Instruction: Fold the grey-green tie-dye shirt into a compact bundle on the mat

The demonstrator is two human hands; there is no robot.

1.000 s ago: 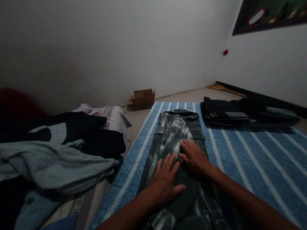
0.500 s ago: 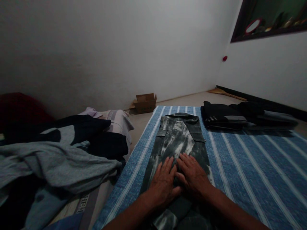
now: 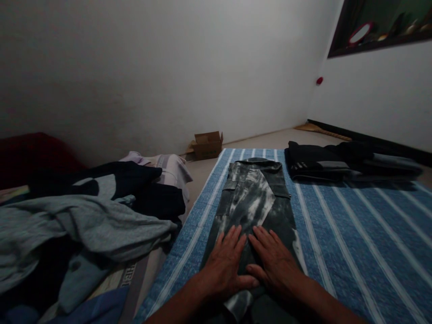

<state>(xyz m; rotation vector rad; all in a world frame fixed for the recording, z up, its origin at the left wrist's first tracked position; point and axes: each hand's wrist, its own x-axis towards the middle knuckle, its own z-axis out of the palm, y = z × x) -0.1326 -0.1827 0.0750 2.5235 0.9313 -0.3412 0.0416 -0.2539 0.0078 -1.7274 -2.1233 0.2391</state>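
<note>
A pair of dark grey and white tie-dye pants [image 3: 251,193] lies lengthwise on the blue striped cloth [image 3: 337,225], its waistband at the far end. My left hand [image 3: 227,258] rests flat on the fabric with its fingers spread. Beside it, my right hand [image 3: 273,256] also lies flat on the pants, fingers stretched out. The two thumbs are close to each other. Both forearms partly cover the near end of the pants, where the fabric looks bunched.
Folded dark clothes [image 3: 313,162] sit at the cloth's far right. Loose garments, including a grey one [image 3: 101,225], are heaped on the left. An open cardboard box [image 3: 207,146] stands on the floor by the wall.
Both hands have slid slightly towards me along the pants, and their fingertips have moved a little apart. The view has shifted slightly.
</note>
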